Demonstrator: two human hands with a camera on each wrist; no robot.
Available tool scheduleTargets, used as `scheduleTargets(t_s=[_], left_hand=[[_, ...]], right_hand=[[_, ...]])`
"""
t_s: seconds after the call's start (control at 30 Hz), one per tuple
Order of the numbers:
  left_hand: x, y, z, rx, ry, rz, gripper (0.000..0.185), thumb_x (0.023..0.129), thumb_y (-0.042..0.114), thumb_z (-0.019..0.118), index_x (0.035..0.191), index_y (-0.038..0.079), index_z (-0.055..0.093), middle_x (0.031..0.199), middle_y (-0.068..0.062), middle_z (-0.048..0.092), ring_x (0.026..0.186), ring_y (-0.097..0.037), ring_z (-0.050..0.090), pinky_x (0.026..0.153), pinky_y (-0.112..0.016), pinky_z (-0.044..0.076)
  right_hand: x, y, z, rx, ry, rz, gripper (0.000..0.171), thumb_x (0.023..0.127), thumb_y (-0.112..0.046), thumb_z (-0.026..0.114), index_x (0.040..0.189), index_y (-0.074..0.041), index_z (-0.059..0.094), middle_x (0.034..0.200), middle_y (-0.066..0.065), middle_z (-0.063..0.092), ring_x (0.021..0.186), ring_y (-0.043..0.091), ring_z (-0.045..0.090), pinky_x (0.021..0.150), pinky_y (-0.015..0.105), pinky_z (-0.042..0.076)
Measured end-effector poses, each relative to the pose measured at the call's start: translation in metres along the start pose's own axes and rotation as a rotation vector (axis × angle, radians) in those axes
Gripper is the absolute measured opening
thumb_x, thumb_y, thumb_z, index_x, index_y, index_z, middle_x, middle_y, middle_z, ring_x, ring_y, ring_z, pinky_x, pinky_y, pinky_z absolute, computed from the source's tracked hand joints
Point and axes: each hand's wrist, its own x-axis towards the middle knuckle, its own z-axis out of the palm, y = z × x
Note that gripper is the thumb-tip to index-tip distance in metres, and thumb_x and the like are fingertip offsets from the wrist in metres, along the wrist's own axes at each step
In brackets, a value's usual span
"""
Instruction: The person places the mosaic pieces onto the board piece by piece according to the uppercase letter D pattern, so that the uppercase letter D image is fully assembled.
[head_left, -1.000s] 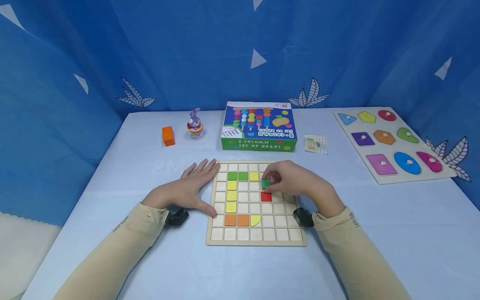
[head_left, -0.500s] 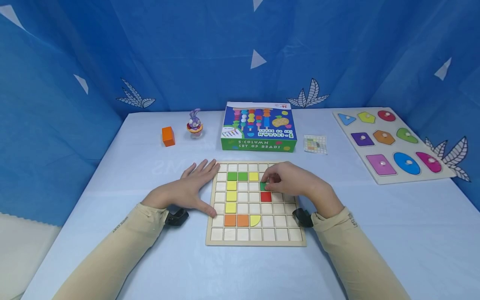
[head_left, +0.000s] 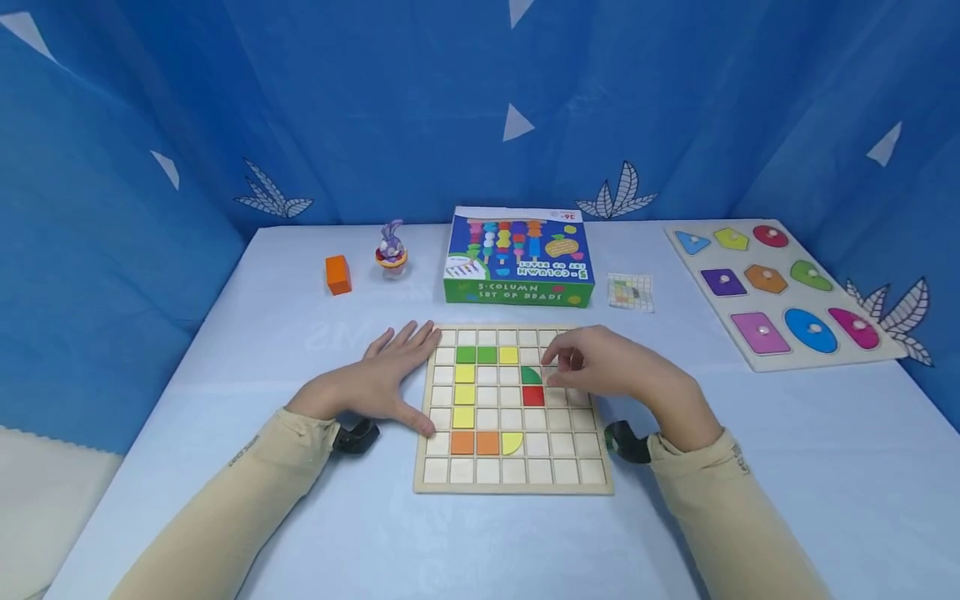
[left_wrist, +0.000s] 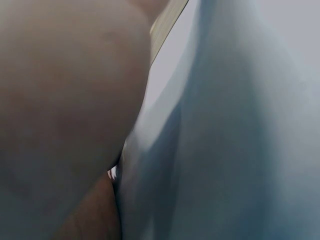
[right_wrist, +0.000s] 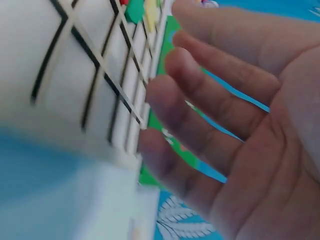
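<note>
Judging from my remote seat, the green quarter-round tile (head_left: 532,376) sits in the grid board (head_left: 513,486) above the red tile (head_left: 533,396): light, stiff, best pinched by its edges. Right hand (head_left: 611,371) hovers released, empty; left hand (head_left: 375,384) lies flat on the table (head_left: 300,533), touching the board's left edge.

The grid board (head_left: 513,483) is flanked by bare table (head_left: 300,517); beyond it, passage seems barred by the bead box (head_left: 517,258).
</note>
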Motion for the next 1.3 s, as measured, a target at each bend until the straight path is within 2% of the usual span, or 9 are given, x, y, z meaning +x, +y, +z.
scheduleTargets(t_s=[0.23,0.4,0.47,0.63,0.93,1.17,1.3], left_hand=[[0.000,0.000,0.000,-0.007,-0.004,-0.005,0.143,0.061,0.082,0.075,0.163,0.012,0.004,0.168,-0.006,-0.007,0.152,-0.026,-0.015,0.119,-0.052,-0.011],[0.000,-0.002,0.001,-0.007,-0.004,-0.011,0.145,0.060,0.084,0.075,0.163,0.011,0.004,0.168,-0.006,-0.007,0.152,-0.026,-0.015,0.119,-0.051,-0.011],[0.001,-0.002,0.001,-0.007,-0.003,-0.018,0.145,0.059,0.084,0.075,0.163,0.012,0.004,0.168,-0.005,-0.007,0.152,-0.026,-0.015,0.119,-0.051,-0.012],[0.002,-0.002,0.001,-0.007,-0.003,-0.021,0.144,0.059,0.083,0.076,0.163,0.012,0.004,0.168,-0.005,-0.007,0.152,-0.026,-0.015,0.119,-0.051,-0.011],[0.003,-0.001,0.002,-0.002,-0.003,-0.011,0.144,0.060,0.083,0.075,0.163,0.013,0.004,0.168,-0.005,-0.007,0.152,-0.026,-0.015,0.119,-0.052,-0.011],[0.003,-0.002,0.002,0.007,-0.004,-0.010,0.144,0.060,0.084,0.074,0.163,0.012,0.004,0.168,-0.005,-0.007,0.152,-0.025,-0.015,0.119,-0.052,-0.011],[0.002,-0.002,0.001,0.004,-0.004,-0.010,0.143,0.060,0.083,0.075,0.163,0.012,0.004,0.168,-0.006,-0.007,0.152,-0.026,-0.015,0.119,-0.052,-0.011]], right_hand=[[-0.052,0.021,-0.004,-0.070,-0.029,0.118,0.035,0.077,-0.026,0.090,0.106,-0.016,0.074,0.087,0.000,0.059,0.086,0.020,0.054,0.069,0.032,0.051],[-0.075,0.040,0.006,-0.101,-0.043,0.141,0.050,0.070,-0.029,0.094,0.113,-0.014,0.074,0.090,-0.003,0.058,0.084,0.019,0.052,0.070,0.033,0.050],[-0.077,0.045,0.011,-0.090,-0.026,0.120,0.051,0.070,-0.029,0.093,0.115,-0.013,0.074,0.090,-0.004,0.058,0.084,0.018,0.051,0.070,0.033,0.050],[-0.077,0.049,0.018,-0.054,0.025,0.076,0.037,0.073,-0.023,0.092,0.108,-0.019,0.078,0.088,-0.007,0.060,0.083,0.017,0.053,0.070,0.031,0.051],[-0.076,0.052,0.019,-0.053,0.033,0.054,0.028,0.076,-0.020,0.090,0.101,-0.023,0.078,0.089,-0.010,0.062,0.082,0.015,0.054,0.071,0.030,0.052],[-0.079,0.053,0.017,-0.048,0.027,0.078,0.023,0.089,-0.020,0.079,0.111,-0.014,0.073,0.086,-0.007,0.060,0.083,0.015,0.055,0.074,0.035,0.051],[-0.079,0.052,0.012,-0.049,0.028,0.086,0.022,0.090,-0.018,0.078,0.110,-0.013,0.071,0.084,-0.008,0.061,0.082,0.015,0.056,0.076,0.035,0.052]])
